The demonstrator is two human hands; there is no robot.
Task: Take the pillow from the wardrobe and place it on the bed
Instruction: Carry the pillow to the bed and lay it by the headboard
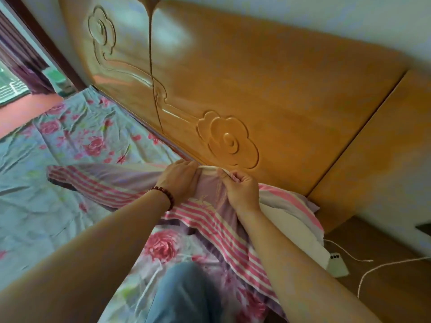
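Both hands, left (180, 180) and right (242, 188), pinch the striped pillow (210, 220) on the bed (46, 148); no readable writing.

both my arms reach forward and slightly up in the frame, forearms bare, converging toward the middle. my left hand (180, 180) lies palm-down with the back of the hand facing me, fingers curled over and gripping the pillow (210, 213) edge at its far side. a dark red bead bracelet (164, 194) circles my left wrist. my right hand (242, 188) sits just beside the left, close but not touching it, knuckles bent, thumb and fingers pinched shut on the same edge. my right wrist bends a little, the forearm running down to the lower right corner. my knee (186, 292), in blue denim, shows low between the two forearms.
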